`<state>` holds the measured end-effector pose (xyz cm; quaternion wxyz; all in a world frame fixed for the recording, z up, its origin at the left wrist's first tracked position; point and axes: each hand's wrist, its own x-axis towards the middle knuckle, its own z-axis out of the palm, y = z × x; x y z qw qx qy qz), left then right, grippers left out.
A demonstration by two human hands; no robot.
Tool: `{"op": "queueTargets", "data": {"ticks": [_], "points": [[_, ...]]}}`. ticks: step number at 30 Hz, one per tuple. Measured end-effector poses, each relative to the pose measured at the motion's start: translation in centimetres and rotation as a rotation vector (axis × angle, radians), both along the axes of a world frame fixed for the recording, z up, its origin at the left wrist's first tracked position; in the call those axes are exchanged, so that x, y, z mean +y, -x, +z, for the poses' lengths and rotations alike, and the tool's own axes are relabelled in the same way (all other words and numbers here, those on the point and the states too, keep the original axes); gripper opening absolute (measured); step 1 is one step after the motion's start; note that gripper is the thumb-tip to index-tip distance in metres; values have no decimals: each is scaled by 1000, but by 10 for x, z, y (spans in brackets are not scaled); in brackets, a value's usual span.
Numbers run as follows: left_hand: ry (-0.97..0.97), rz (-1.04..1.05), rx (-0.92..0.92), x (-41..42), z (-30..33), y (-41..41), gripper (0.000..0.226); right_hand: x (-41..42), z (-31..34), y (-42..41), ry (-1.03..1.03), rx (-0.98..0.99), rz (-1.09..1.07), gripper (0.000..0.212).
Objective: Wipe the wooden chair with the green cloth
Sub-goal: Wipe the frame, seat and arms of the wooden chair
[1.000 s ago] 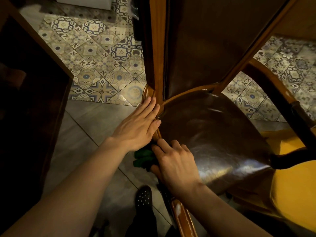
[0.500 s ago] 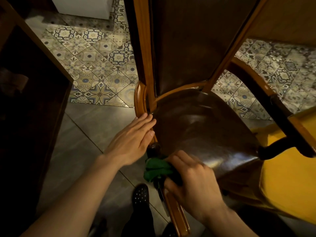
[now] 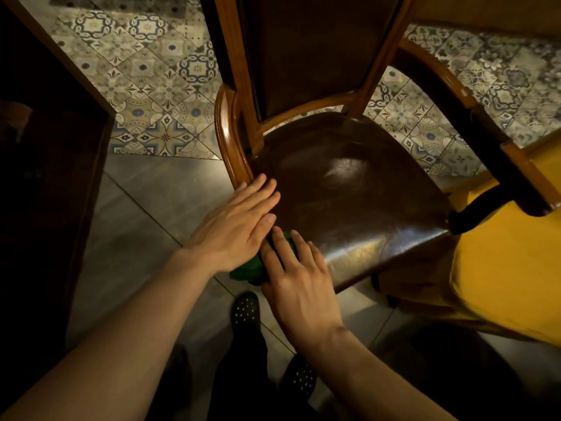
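The wooden chair [image 3: 230, 138] has an orange-brown frame, a dark brown leather seat and a padded back. My left hand [image 3: 236, 226] lies flat with fingers together on the seat's left edge, over the armrest rail. Just below it, my right hand [image 3: 297, 278] presses the bunched green cloth [image 3: 249, 270] against the left front edge of the seat. Most of the cloth is hidden under both hands; only a green fold shows between them.
A yellow cloth-covered table [image 3: 510, 268] sits to the right, touching the chair's right armrest [image 3: 473, 117]. Dark wooden furniture [image 3: 45, 177] stands at the left. Patterned tiles [image 3: 145, 74] and grey floor lie around. My dotted black shoes [image 3: 246, 311] stand below the hands.
My right hand has moved with the cloth back up along the seat's left edge, close under the left hand. The left hand stays resting on the seat edge. The view has shifted slightly.
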<state>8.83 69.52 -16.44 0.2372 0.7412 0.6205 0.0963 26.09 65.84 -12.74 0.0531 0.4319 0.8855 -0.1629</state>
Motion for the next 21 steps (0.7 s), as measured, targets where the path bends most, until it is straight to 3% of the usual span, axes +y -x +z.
{"op": "queueTargets", "data": {"ticks": [10, 21], "points": [[20, 36, -47, 2, 3, -6, 53, 1, 2, -4, -41, -12, 25, 57], [-24, 58, -40, 1, -4, -5, 53, -22, 2, -23, -27, -68, 36, 62]]}}
